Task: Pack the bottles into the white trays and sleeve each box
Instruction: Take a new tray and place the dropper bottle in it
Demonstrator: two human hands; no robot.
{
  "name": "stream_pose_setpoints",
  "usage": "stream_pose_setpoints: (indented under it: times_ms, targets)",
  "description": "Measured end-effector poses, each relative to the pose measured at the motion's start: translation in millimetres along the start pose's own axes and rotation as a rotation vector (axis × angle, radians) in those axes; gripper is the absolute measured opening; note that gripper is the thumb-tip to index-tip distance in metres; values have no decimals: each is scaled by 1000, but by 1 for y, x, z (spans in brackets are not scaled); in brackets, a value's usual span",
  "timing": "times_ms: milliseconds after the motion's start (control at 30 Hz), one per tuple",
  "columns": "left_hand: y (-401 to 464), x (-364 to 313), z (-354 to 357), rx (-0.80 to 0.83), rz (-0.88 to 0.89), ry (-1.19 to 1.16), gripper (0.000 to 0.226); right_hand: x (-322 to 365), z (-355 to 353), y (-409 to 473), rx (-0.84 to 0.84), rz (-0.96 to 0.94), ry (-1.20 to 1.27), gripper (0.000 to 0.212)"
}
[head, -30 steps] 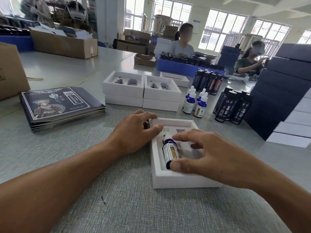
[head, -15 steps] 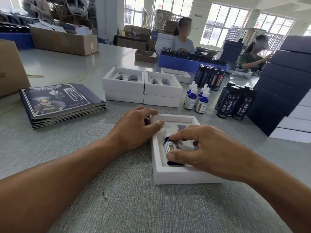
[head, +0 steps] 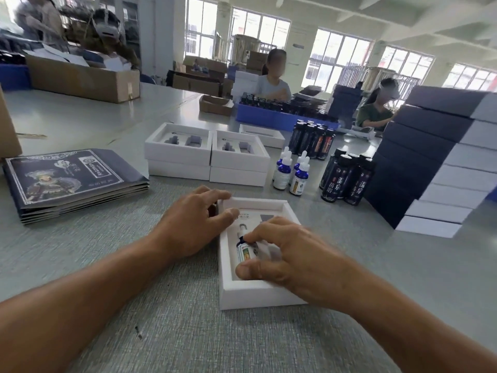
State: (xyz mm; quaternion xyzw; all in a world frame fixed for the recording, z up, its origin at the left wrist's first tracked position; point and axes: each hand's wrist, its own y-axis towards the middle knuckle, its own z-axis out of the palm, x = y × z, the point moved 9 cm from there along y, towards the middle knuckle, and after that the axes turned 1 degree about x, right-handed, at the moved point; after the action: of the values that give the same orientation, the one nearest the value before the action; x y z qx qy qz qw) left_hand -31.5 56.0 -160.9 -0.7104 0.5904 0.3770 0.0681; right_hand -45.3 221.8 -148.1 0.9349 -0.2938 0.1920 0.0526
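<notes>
Right hand (head: 293, 254): grip pinches dropper bottle (head: 243, 250) between thumb and fingertips, bottle lying in white tray (head: 242, 293), long axis toward tabletop's far edge. Left hand (head: 196, 224) rests open on tray's left wall, steadying. Spare bottles (head: 291, 173) stand beyond.

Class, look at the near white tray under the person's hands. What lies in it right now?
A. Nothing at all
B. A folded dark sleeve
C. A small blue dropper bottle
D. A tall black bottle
C: a small blue dropper bottle lies in the near white tray, under the fingers of the right hand.
</notes>
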Motion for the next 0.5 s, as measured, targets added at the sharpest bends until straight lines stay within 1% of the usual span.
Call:
stream_pose_setpoints:
  times_ms: [100,167,200,267,333,367,400,433,467,500]
  targets:
    - [1,3,2,18,-9,2,58,2,-3,-5,-64,-26,-5,61]
    - [1,4,2,26,-8,-18,67,5,-9,-11,-143,-70,21,59]
    - [1,4,2,28,-6,-32,72,4,-16,-15,-202,-86,78,56]
    - [2,5,2,34,-3,-53,74,-11,-41,-20,-386,-85,190,45]
    - [2,6,2,40,-10,-54,73,-43,-70,-21,-585,-4,260,23]
    - [3,6,3,47,-16,-49,73,-66,-80,-20,-653,61,290,13]
    - [3,5,3,54,-22,-47,73,-90,-86,-17,-693,141,311,8]
    - [3,5,4,60,-30,-46,72,-116,-88,-13,-707,232,321,7]
    - [3,4,4,65,-37,-45,71,-142,-88,-10,-710,328,317,11]
    - [3,4,4,70,-43,-44,69,-165,-86,-7,-711,413,309,20]
